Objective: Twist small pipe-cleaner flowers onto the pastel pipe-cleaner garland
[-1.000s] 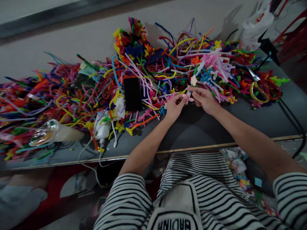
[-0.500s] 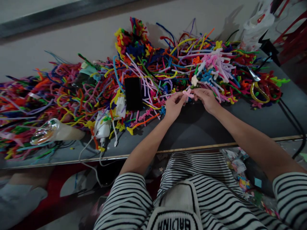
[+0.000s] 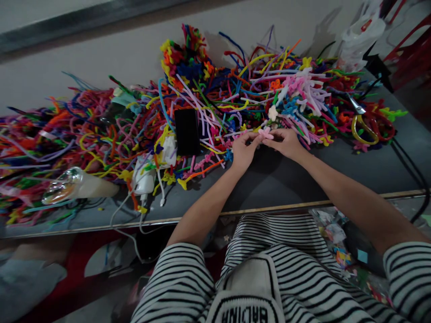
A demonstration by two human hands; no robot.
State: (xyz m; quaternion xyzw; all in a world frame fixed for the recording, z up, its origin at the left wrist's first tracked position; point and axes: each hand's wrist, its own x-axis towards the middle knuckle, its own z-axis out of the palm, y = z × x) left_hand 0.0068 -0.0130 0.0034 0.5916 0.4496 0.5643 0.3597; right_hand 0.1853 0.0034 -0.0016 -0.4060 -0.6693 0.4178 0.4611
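Observation:
A small pink pipe-cleaner flower (image 3: 266, 133) is pinched between my two hands, just above the front edge of the colourful pile. My left hand (image 3: 245, 149) grips it from the left with thumb and forefinger. From the right, my right hand (image 3: 286, 141) holds it with bent fingers, its fingertips almost meeting those of the left. A cream flower (image 3: 272, 112) lies right behind the hands. The heap of bent pipe cleaners (image 3: 215, 96) spreads behind and to both sides.
On the grey table (image 3: 286, 179), a black phone (image 3: 187, 132) lies left of my hands, near a white charger (image 3: 144, 176) with cables. Yellow-handled scissors (image 3: 364, 130) are at the right. A plastic cup (image 3: 96, 185) lies at the left. A person's leg shows lower left.
The pink flower has shifted slightly right and is turned differently. My right hand has moved slightly left and down, its fingers now closer to my left hand.

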